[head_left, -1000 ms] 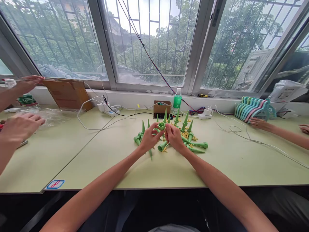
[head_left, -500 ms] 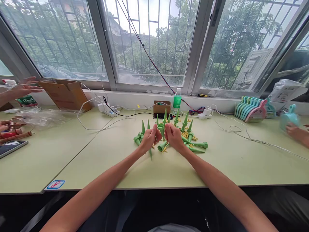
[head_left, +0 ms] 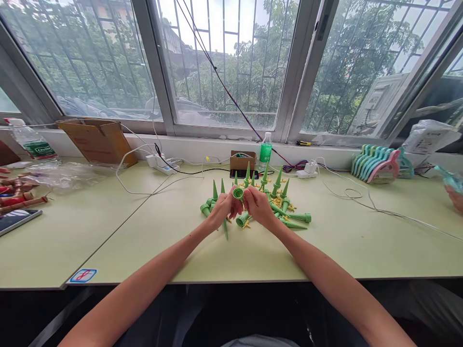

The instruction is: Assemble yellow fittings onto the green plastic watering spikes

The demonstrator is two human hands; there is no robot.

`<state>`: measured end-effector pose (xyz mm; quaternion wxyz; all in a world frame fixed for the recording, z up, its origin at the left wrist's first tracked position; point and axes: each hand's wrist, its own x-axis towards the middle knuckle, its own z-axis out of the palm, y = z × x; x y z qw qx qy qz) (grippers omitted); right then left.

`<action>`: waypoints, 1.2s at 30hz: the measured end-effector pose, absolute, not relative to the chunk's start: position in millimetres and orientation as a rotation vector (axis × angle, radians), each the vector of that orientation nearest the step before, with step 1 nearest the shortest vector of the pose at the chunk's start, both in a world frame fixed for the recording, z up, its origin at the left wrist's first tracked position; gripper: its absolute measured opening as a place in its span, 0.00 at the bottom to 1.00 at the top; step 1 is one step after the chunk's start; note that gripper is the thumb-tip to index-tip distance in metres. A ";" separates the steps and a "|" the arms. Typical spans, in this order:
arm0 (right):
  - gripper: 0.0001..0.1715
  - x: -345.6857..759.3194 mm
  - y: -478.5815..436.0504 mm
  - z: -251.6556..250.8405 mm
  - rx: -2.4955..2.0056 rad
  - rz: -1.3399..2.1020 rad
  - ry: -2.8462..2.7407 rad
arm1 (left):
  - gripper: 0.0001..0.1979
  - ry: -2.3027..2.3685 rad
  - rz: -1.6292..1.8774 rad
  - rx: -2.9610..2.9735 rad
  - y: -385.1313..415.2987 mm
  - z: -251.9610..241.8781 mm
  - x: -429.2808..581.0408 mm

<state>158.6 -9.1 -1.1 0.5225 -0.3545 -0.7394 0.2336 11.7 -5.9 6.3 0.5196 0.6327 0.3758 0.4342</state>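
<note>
My left hand (head_left: 223, 209) is closed around a green plastic plant-watering spike (head_left: 238, 193), its round open mouth tipped up toward me. Against the spike's right side, the fingers of my right hand (head_left: 259, 205) are pinched together; whatever they hold is hidden. Under and behind my hands are several more green spikes, some upright like this one (head_left: 277, 185), others lying flat like this one (head_left: 294, 224). Small yellow plastic pieces (head_left: 278, 202) are scattered among them. Another loose spike (head_left: 242, 220) lies mouth toward me just below my hands.
Behind the spikes are a small cardboard box (head_left: 243, 160), a dark phone (head_left: 233, 173) and a green-labelled bottle (head_left: 265, 148). White cables (head_left: 361, 196) cross the table. Small hangers (head_left: 376, 164) stand at right, near another person's hand (head_left: 455, 196). At left are a larger carton (head_left: 97, 142) and another phone (head_left: 18, 220).
The held spike has tilted, its mouth turning more toward me, and my right fingers have moved in against it. The left co-worker's hands have left view; the right one's hand has moved outward.
</note>
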 end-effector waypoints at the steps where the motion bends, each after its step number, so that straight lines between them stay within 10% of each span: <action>1: 0.25 158.6 -8.9 -1.2 -0.852 0.566 -1.771 | 0.35 0.892 1.041 1.507 -5.7 6.6 11.5; 36: 0.25 159.3 -2.8 -4.4 -0.851 0.778 -1.708 | 0.19 0.797 1.148 1.622 0.0 1.3 5.3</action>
